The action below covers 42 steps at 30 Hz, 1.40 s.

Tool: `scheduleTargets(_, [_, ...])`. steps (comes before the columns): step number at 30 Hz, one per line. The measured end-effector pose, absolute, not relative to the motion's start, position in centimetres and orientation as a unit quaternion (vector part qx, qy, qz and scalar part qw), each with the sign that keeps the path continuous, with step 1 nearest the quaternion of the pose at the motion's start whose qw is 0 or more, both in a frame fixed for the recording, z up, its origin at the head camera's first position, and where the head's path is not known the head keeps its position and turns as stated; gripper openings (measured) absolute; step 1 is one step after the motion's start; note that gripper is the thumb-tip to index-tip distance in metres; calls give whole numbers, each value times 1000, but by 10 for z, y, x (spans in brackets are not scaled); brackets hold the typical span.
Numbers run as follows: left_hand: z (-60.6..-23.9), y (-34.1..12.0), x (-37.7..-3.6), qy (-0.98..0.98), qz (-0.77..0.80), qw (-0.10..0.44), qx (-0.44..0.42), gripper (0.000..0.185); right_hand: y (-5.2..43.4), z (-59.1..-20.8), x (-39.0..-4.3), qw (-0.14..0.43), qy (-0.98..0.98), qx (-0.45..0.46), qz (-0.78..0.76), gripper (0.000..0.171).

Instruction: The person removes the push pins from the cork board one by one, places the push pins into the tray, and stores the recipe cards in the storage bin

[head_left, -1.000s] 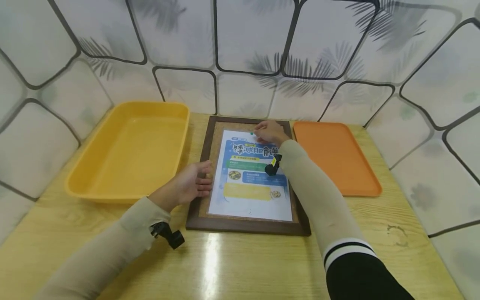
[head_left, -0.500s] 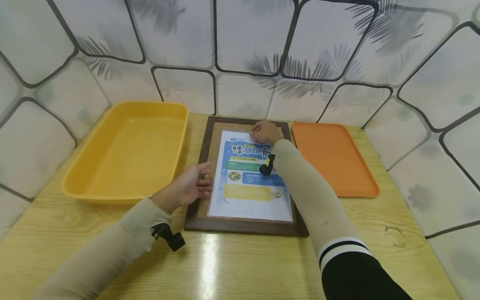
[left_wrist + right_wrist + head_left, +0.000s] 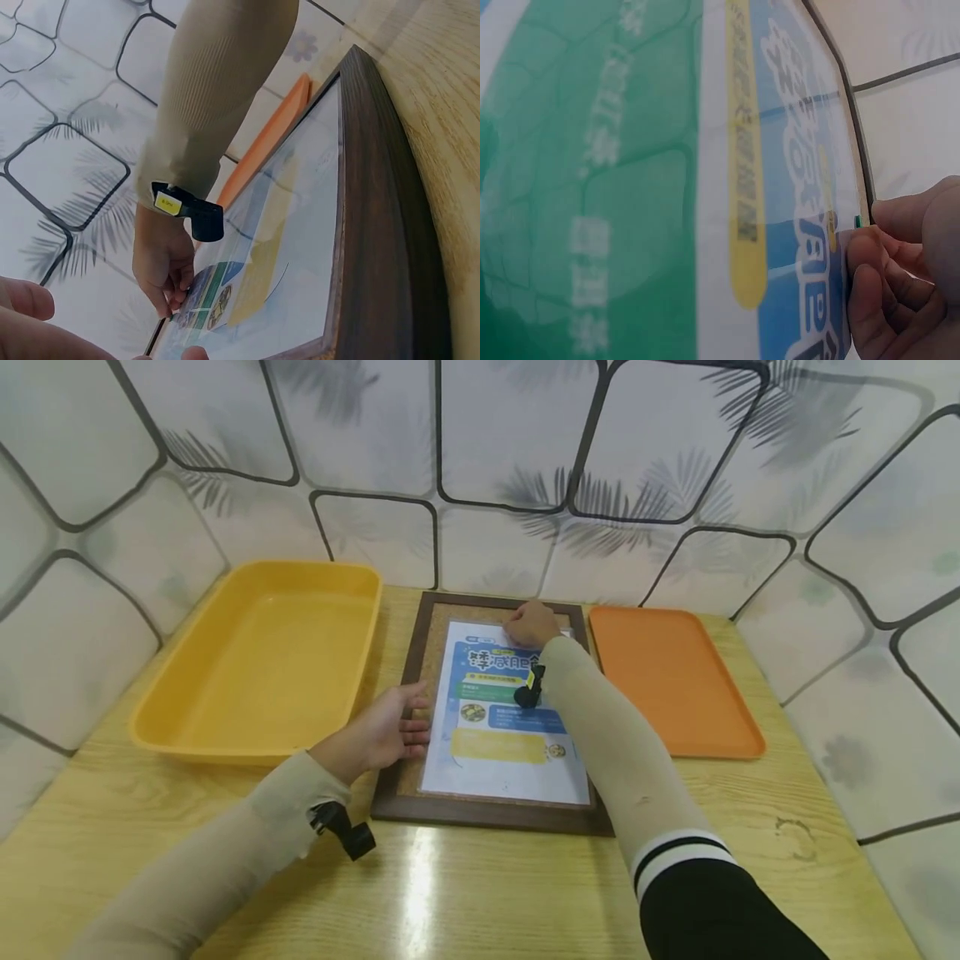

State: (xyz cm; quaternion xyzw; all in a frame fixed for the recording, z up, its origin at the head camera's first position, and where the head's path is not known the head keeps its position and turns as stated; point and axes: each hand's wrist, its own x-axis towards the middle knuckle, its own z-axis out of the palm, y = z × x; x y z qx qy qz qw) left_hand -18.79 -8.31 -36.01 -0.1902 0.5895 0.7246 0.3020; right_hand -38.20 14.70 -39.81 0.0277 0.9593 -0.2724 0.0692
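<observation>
A printed poster sheet [image 3: 498, 777] lies on a cork board with a dark brown wooden frame [image 3: 487, 814]. At the sheet's top edge, my right hand [image 3: 532, 624] pinches a small green push pin [image 3: 859, 222] between thumb and fingers. The hand covers the pin in the head view; only a sliver of green shows in the right wrist view. My left hand [image 3: 378, 732] rests at the board's left side, fingers extended over the frame and touching near the sheet's left edge. Its fingertips [image 3: 196, 353] appear low in the left wrist view.
A deep yellow basin [image 3: 255, 672] stands left of the board. On the right lies a flat orange tray [image 3: 678, 681], partly behind my right forearm. A patterned wall [image 3: 480, 443] rises behind the wooden table [image 3: 480, 902].
The green pin, visible by my right fingertips a second ago, is now covered by that hand in the head view. My right hand has turned slightly; the left stays in place.
</observation>
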Motion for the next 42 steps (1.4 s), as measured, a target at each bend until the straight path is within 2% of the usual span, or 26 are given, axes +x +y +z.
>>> scheduleTargets(6, [-360,-84,-191,581,731,299,-196,59,141,-396,-381,76,946,93,-301,17])
scheduleTargets(12, [-360,-85,-191,578,730,299,-207,59,138,-396,-383,95,911,153,-370,9])
scheduleTargets(22, [-357,-85,-192,576,732,307,-197,62,137,-398,-385,107,843,187,-493,32])
scheduleTargets(31, [-355,-87,-192,565,737,320,-188,63,136,-393,-383,95,859,197,-463,29])
scheduleTargets(37, [-355,-86,-194,562,742,317,-178,65,133,-390,-383,68,892,175,-411,18])
scheduleTargets(42, [-358,-87,-191,567,739,318,-176,62,132,-393,-381,84,899,174,-392,16])
